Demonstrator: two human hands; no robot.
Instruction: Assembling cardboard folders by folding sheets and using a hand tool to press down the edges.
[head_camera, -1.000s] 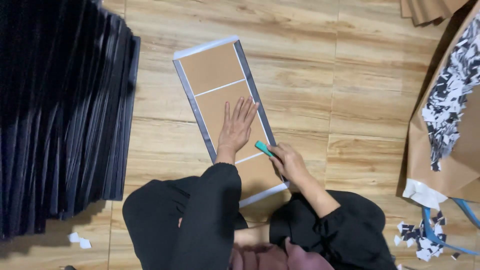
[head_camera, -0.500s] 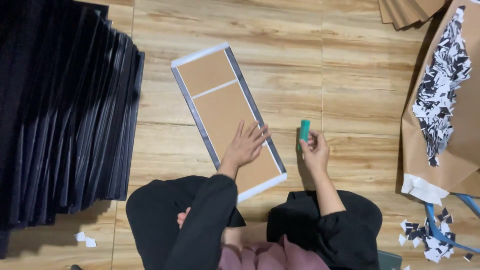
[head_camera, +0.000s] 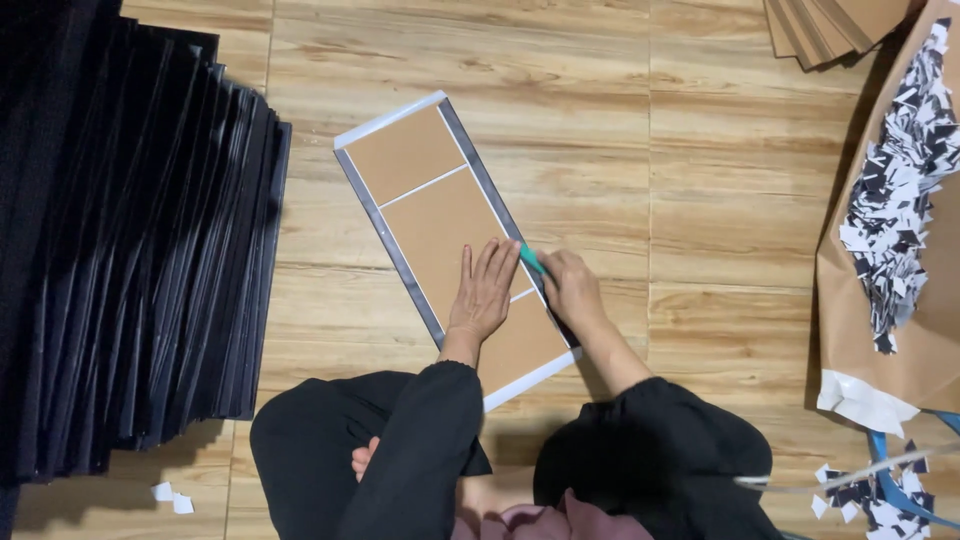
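Observation:
A long brown board (head_camera: 425, 205) with grey-and-white edging lies slanted on the wooden floor in front of me. My left hand (head_camera: 483, 293) lies flat on its lower half with the fingers spread. Beside it my right hand (head_camera: 569, 290) is closed around a small teal tool (head_camera: 531, 260), whose tip touches the board's right edge strip. My black sleeves and knees fill the bottom of the view.
A big fanned stack of black sheets (head_camera: 130, 250) takes up the left side. Brown boards (head_camera: 830, 25) lie at the top right. A brown paper sheet (head_camera: 915, 330) with several black-and-white paper scraps (head_camera: 905, 170) sits at the right, more scraps at the bottom right.
My right hand, lifted off to the right of the board with the teal tool, has come back to the board's right edge. The left hand stays pressed on the board.

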